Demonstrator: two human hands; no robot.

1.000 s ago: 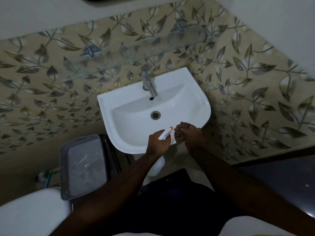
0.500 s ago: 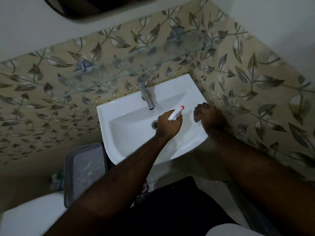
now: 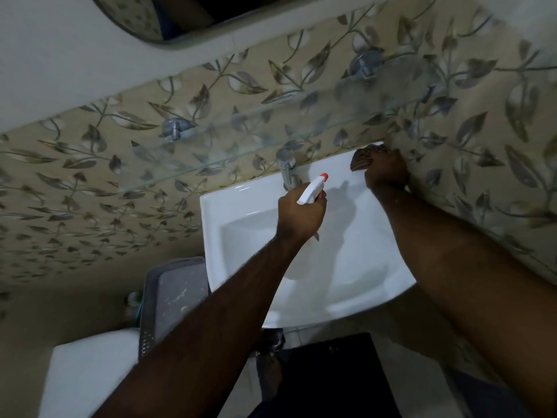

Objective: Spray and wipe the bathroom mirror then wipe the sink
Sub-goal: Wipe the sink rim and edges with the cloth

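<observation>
A white sink is mounted on the leaf-patterned wall, with a chrome tap at its back. My left hand grips a white spray bottle with an orange nozzle above the basin, beside the tap. My right hand holds a dark patterned cloth against the sink's back right corner, close to the side wall. The lower edge of the mirror shows at the top of the view.
A glass shelf on chrome brackets runs along the wall just above the tap. A grey plastic basket stands left of the sink, with a white toilet tank below it. The tiled side wall is close on the right.
Both hands have moved from the sink's front rim toward its back. The cloth has travelled along the right rim to the back corner, and the view has tilted up so the mirror shows.
</observation>
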